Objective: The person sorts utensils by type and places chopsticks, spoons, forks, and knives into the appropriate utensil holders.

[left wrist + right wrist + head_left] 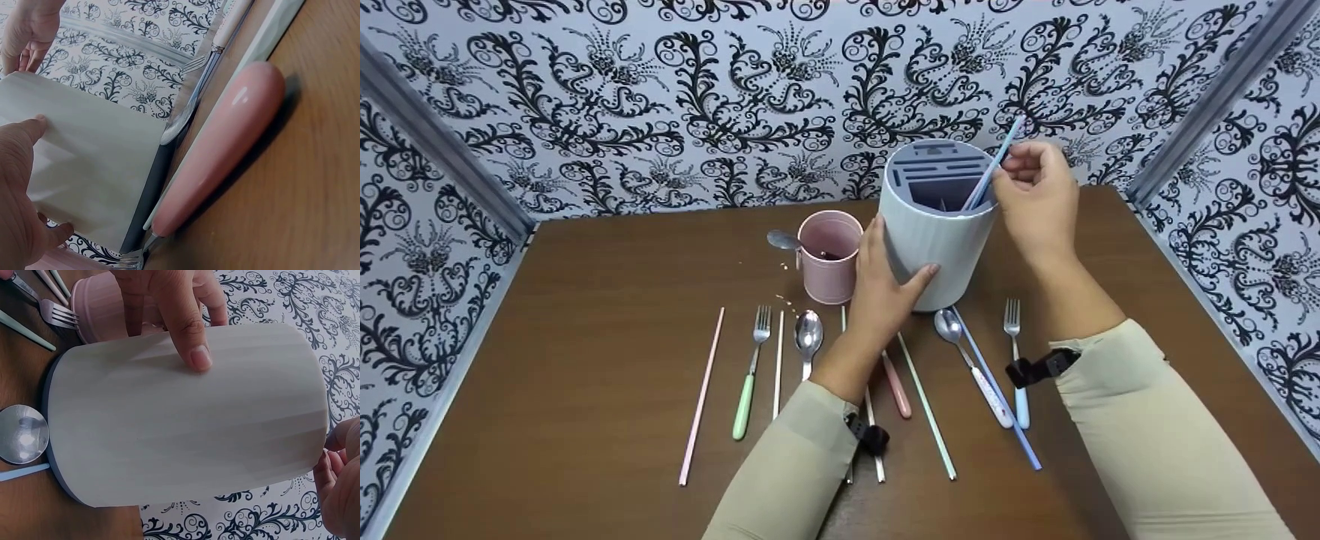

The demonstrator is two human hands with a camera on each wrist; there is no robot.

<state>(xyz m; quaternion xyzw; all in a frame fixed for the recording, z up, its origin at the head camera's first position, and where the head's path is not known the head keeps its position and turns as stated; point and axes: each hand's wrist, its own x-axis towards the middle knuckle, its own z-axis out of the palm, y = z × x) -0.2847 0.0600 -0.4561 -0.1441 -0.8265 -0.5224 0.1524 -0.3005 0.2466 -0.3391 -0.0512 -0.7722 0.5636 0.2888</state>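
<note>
My left hand (881, 292) grips the side of a white ribbed utensil holder (941, 259), thumb on its near face and fingers on its left. The holder has a grey slotted top with an open compartment at the front. At its right rim my right hand (1042, 199) pinches a light blue chopstick (1006, 150), whose lower end slants into that compartment. In the right wrist view the holder (197, 422) hides the chopstick. A pink cup (829, 281) stands just left of the holder, with a metal spoon (784, 240) leaning over its rim.
Spread over the brown table (607, 360) lie a pink chopstick (703, 397), a green-handled fork (743, 405), spoons (808, 334), a pink-handled fork (225, 140), a blue-handled fork (1021, 405), a blue chopstick (1024, 442) and several pale chopsticks. Patterned panels (697, 105) enclose the back and sides.
</note>
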